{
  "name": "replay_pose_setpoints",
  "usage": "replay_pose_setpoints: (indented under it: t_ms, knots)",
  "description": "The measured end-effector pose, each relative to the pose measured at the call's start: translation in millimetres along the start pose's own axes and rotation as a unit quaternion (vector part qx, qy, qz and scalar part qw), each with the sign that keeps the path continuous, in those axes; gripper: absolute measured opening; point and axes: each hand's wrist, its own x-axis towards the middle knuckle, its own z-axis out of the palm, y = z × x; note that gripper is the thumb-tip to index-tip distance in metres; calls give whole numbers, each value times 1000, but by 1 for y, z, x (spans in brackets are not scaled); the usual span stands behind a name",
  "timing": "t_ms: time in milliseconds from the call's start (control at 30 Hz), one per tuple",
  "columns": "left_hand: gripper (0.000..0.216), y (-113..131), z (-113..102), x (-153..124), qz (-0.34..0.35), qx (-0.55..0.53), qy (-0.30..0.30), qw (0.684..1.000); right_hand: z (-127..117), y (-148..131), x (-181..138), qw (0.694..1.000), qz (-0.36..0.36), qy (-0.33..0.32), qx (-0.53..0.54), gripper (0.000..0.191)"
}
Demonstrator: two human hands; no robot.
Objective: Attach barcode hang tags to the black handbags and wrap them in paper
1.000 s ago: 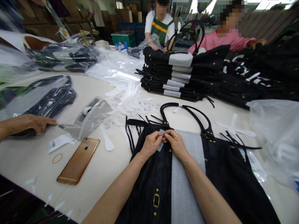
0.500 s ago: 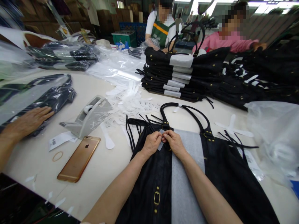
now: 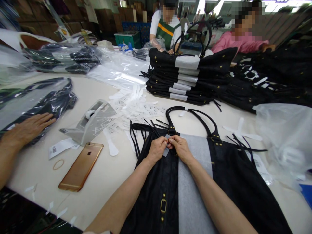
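A black handbag (image 3: 153, 182) lies flat before me, with a grey tissue strip (image 3: 193, 182) down its middle and a gold buckle (image 3: 163, 205) on its front. My left hand (image 3: 157, 150) and my right hand (image 3: 180, 149) meet at the bag's upper edge, below the base of its looped handle (image 3: 168, 113). Both hands are closed, fingertips pinched together. From under the left fingers sticks a small grey piece of paper (image 3: 166, 152). Whatever lies between the right fingertips is hidden.
Left of the bag are a gold phone (image 3: 81, 166), a rubber band (image 3: 58, 164), a tape dispenser (image 3: 89, 122) and scattered tags (image 3: 131, 107). Another person's hand (image 3: 29, 128) rests on a plastic-wrapped bag (image 3: 52, 97). Stacked black bags (image 3: 165, 76) stand behind; clear plastic (image 3: 287, 139) lies right.
The view has shifted slightly, so most things sit a little further left. My fingers stay pinched together at the same place on the handbag.
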Motion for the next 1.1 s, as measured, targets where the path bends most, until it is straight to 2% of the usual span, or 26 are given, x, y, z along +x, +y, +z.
replay_pose_setpoints:
  t_ms: [267,500,667,1100]
  knots:
    - [17,-3,1,1,5,-9,-7,1000,3,2,0,1000,-4,12,-7,17]
    - [17,4,-1,0,14,34,0,999,2,1,-1,999,-24,11,-21,20]
    - [17,4,-4,-1,28,35,-3,999,1,-1,-2,1000,-16,-4,13,20]
    - [18,1,-1,-1,35,35,8,999,1,-3,-3,1000,6,10,29,23]
